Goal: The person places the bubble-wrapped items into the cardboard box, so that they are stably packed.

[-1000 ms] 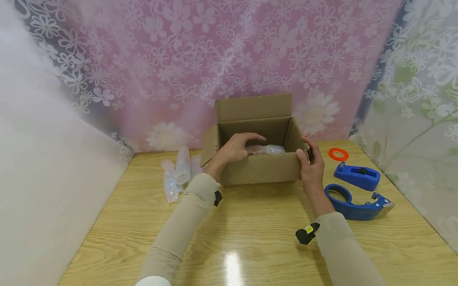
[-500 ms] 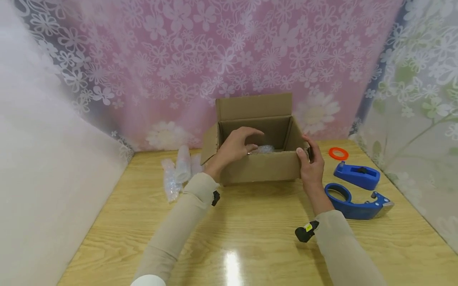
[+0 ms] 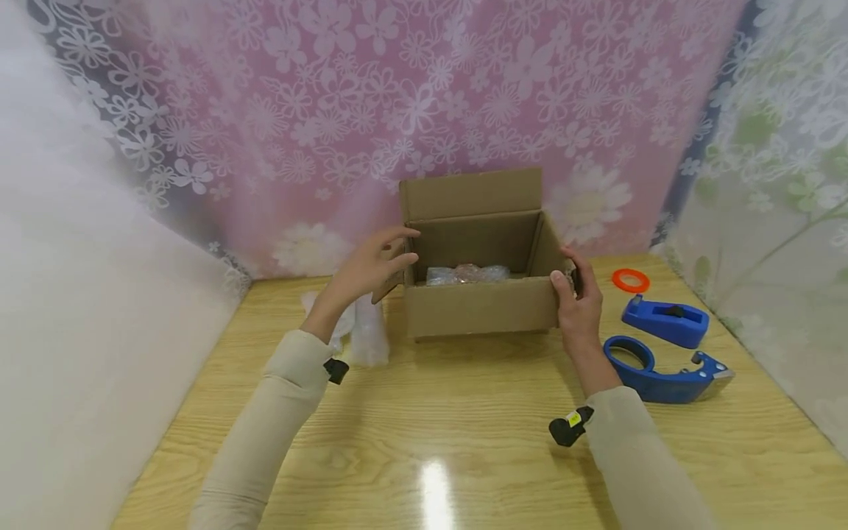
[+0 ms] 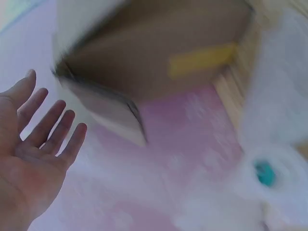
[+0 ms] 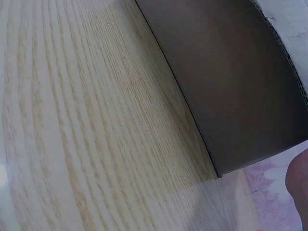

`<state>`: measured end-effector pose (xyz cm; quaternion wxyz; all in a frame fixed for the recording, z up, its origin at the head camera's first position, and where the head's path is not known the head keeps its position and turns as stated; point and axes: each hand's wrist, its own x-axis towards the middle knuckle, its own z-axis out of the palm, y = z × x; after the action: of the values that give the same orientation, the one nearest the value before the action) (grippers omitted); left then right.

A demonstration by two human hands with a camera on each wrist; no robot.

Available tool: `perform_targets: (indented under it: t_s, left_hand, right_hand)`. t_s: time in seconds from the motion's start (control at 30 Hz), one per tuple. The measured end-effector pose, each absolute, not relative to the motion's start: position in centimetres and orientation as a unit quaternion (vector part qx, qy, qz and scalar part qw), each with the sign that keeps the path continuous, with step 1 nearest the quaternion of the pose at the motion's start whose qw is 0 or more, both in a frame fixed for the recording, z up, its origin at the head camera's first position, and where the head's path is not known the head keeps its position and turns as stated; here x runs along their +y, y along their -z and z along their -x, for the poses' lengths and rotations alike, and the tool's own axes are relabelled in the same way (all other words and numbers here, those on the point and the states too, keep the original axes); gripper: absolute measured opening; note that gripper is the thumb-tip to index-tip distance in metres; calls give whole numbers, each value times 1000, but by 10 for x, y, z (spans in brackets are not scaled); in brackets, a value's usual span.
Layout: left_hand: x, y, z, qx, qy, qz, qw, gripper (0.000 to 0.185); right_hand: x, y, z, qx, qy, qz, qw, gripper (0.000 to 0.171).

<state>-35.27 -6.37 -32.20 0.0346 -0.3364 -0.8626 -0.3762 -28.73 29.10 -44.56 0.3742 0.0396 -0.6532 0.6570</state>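
Observation:
An open cardboard box (image 3: 480, 309) stands toward the back of the table, its rear flap raised. Bubble-wrapped items (image 3: 467, 274) lie inside it, partly hidden by the front wall. My right hand (image 3: 578, 305) grips the box's front right corner, with the thumb over the front edge and the fingers round the side. Beside the box's left flap, my left hand (image 3: 367, 271) is in the air, fingers spread and holding nothing. The left wrist view shows that palm (image 4: 36, 168) bare. Below and behind it are pieces of bubble wrap (image 3: 369, 335), one rolled round something teal (image 4: 264, 173).
To the right of the box lie an orange ring of tape (image 3: 631, 280), a blue desktop tape dispenser (image 3: 665, 322) and a blue handheld tape dispenser (image 3: 669, 381) with a metal end. A pink floral curtain (image 3: 424, 96) hangs close behind the box.
My left hand has come out of the box and moved left, past its side flap. The wrapped items inside now show more fully. My right hand has kept its grip on the corner.

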Motion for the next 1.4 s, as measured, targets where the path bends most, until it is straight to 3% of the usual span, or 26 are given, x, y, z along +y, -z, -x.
perform_targets:
  t_s: [0.2,0.57,0.8,1.1,1.4]
  left_hand:
    - [-118,341,360,-876,387,278,69,47]
    - [-169,381,368,-907,364,209,22,50]
    - [-180,397,369,-917,362,169,0,54]
    - [-183,415,376,-916,378,133,-15,62]
    - [-176,424,378,-906,409,68,-79,80]
  right_hand:
    - [288,444,287,-648,-662,-42,374,43]
    - [278,420,267,-655,-660,-49,364,45]
    - [280,422,266,-654,-672,-47,344,45]
    - [279,425,268,-648,-668,-59,362,44]
    - [281,426,269,-644,-672,-56,361,44]
